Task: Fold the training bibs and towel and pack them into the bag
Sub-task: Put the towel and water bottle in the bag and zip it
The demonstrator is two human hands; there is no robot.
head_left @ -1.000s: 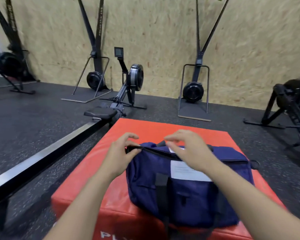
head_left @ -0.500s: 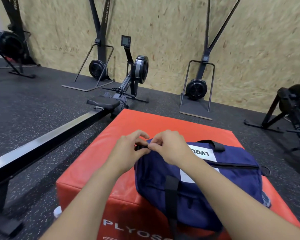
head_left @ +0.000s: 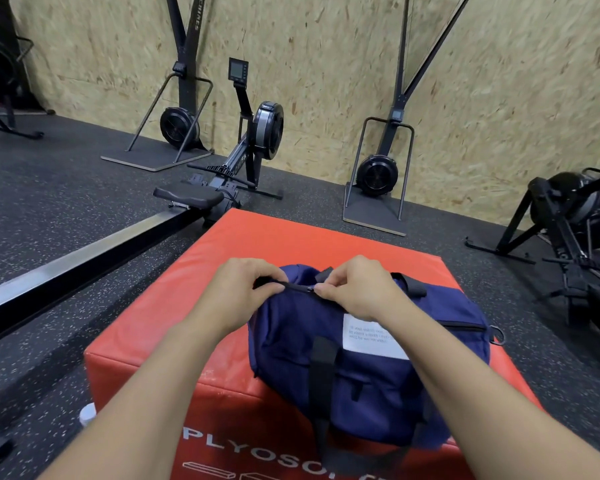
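Two hands at the zipper of a navy bag on a red plyo box.

Left hand [head_left: 246, 292] pinching the black zipper band at the left end of the bag top, fingers curled round it; right hand [head_left: 355, 289] pinching the zipper pull [head_left: 309, 289] just beside, thumb and finger closed on it. Under both, at lower centre of the frame, the bag [head_left: 378, 362], blue with a black strap and a white label, lying on the red plyo box [head_left: 257, 237]. Bibs and towel not to be seen. Further out: a rowing machine [head_left: 222, 181] at centre left, black speckled floor [head_left: 49, 202], chipboard wall [head_left: 326, 64] across the top.
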